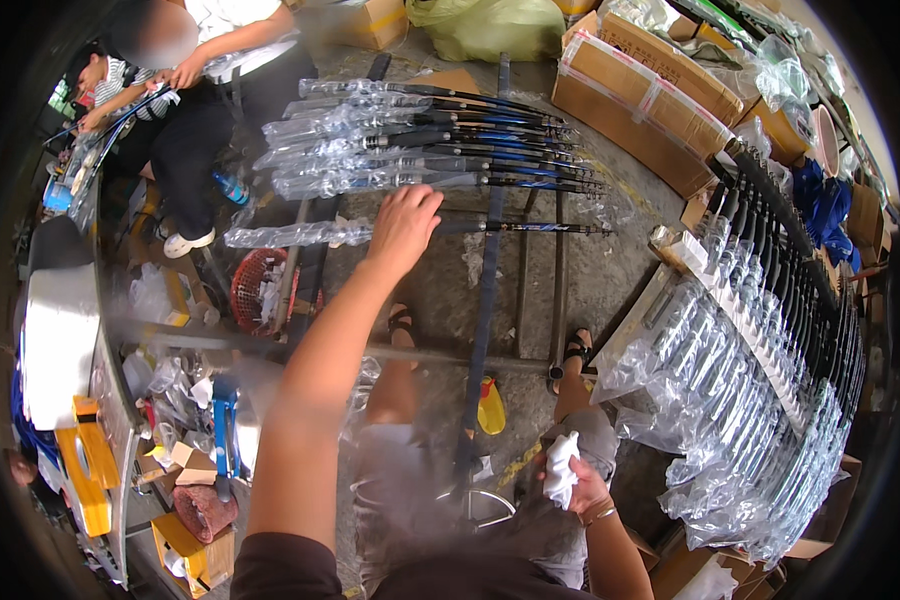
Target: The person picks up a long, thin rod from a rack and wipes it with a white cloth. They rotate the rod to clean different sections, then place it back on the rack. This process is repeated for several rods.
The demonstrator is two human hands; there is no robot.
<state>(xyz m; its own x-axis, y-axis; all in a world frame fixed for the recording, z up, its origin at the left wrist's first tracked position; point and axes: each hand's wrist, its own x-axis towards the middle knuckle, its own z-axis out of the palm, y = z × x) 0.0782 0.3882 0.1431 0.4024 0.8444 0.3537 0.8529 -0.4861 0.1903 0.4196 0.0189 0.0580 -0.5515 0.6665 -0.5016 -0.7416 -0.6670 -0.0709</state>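
Several fishing rods [540, 184] with clear plastic over their handles lie side by side across a rack ahead of me. The nearest rod [530, 228] lies a little apart from the group. Above its handle is my left hand [405, 225], palm down, with loosely bent fingers reaching towards the handles of the group. The hand looks open, though its underside and any contact with a rod are hidden. Low on the right, by my knee, my right hand [590, 487] is closed around a crumpled white cloth [562, 470].
More plastic-sleeved rods [740, 330] stand in a slotted rack at right. Cardboard boxes [640, 100] are piled behind. A red basket [260, 290] and a cluttered bench [115, 400] are at left. A co-worker [235, 60] sits at the far left, holding rods.
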